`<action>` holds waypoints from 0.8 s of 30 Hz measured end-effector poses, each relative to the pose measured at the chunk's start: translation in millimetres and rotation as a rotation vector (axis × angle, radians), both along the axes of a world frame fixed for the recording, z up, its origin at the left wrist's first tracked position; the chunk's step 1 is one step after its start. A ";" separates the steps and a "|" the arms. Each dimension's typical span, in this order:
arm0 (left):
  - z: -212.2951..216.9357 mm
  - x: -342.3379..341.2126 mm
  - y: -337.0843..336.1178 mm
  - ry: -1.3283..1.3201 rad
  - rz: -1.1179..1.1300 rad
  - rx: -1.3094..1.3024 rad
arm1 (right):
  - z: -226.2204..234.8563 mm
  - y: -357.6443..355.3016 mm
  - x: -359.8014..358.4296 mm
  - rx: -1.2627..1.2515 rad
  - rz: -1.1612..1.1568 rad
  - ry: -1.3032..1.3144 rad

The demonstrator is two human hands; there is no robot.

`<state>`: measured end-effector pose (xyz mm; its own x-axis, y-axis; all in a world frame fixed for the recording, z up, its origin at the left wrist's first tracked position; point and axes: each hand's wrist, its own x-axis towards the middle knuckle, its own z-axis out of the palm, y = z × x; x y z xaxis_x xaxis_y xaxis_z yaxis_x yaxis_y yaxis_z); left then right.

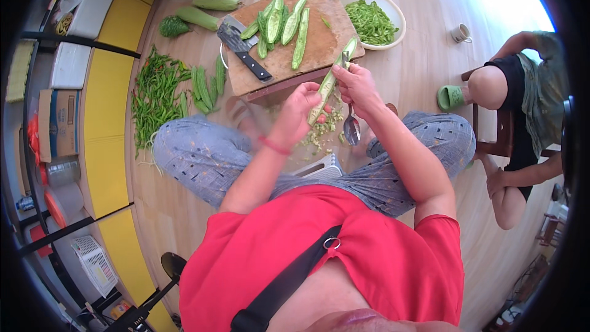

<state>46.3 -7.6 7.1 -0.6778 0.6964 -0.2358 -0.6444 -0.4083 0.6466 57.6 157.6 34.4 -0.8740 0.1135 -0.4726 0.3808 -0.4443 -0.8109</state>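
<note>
My left hand (pixel 306 106) is closed round the lower end of a halved bitter melon (pixel 326 93), its hollow pale side facing up. In my right hand (pixel 357 89) is a metal spoon (pixel 351 130), bowl hanging down below my fist and handle end against the upper part of the melon. Ahead lies a wooden chopping board (pixel 289 37) bearing several bitter melon halves (pixel 275 21). A cleaver (pixel 246 49) with a black handle rests on the board's left side. Under my hands, scraped pith and seeds (pixel 316 135) are scattered on the floor.
Sliced green pieces fill a white bowl (pixel 401 15) right of the board. Chillies (pixel 157 86), whole bitter melons (pixel 203 86) and long pale-green gourds (pixel 200 17) lie at left. A cup (pixel 461 34) stands far right, near a seated person (pixel 522 98). Shelves with yellow panels (pixel 110 117) line the left.
</note>
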 end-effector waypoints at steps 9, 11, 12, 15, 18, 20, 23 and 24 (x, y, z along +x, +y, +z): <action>-31.4 17.5 -3.1 -0.603 0.023 0.144 | -51.8 -1.1 7.4 0.736 0.179 0.257; -9.1 4.4 0.0 -0.464 0.002 0.118 | -7.5 -15.3 -1.9 0.344 0.099 -0.038; -9.6 0.6 8.4 -0.413 -0.065 0.177 | -2.9 -5.1 -0.8 0.273 0.071 -0.009; -14.7 1.4 23.6 -0.416 -0.134 0.270 | -16.3 10.4 5.0 0.090 0.035 0.036; -4.5 5.1 26.3 -0.457 -0.133 0.294 | -15.8 13.7 6.0 0.096 0.019 0.036; -9.1 5.3 27.9 -0.455 -0.141 0.324 | -13.8 9.1 9.0 0.115 0.018 0.029; -11.2 1.7 21.1 -0.446 -0.135 0.325 | -4.5 7.6 5.4 0.190 0.054 0.034; -14.4 1.2 18.6 -0.450 -0.133 0.329 | -5.4 5.6 3.8 0.213 0.063 0.042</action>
<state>47.5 11.0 -7.3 -0.4623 0.8544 -0.2371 -0.8864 -0.4381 0.1494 61.4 163.2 29.0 -0.9008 0.1514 -0.4069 0.3664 -0.2378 -0.8996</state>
